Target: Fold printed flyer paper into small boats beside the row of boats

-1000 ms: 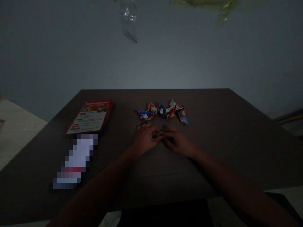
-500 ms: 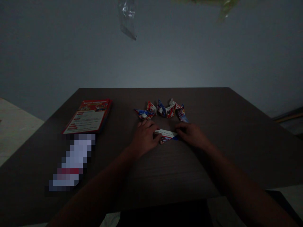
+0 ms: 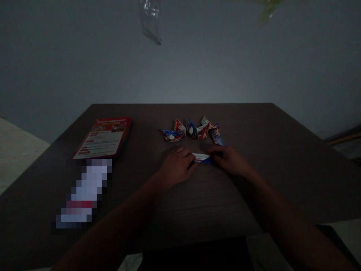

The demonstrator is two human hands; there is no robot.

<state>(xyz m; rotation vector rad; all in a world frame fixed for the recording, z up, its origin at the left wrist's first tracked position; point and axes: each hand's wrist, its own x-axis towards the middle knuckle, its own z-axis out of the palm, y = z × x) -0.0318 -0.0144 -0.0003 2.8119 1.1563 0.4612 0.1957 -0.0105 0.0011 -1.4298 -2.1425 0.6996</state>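
Note:
A small strip of folded printed paper (image 3: 202,157), white with blue and red, lies between my hands over the table. My left hand (image 3: 177,165) closes on its left end, the fingers curled over it. At the right end, my right hand (image 3: 228,159) pinches the paper between thumb and forefinger. Just beyond my hands stand several folded paper boats: a blue one (image 3: 170,136) at the left, a red and blue pair (image 3: 197,130) in the middle, and a red, white and blue one (image 3: 214,131) at the right. My fingers cover both paper ends.
A stack of red and white printed leaflets (image 3: 103,138) lies on the left of the dark table (image 3: 282,150). Nearer me is a blurred-out, pale long object (image 3: 87,192). A pale wall (image 3: 225,64) rises behind, with a clear plastic bag (image 3: 150,22) hanging on it.
My left hand has slid right along the paper, covering more of it. The lower printed flap that showed beside its thumb is now hidden. My right hand has barely moved.

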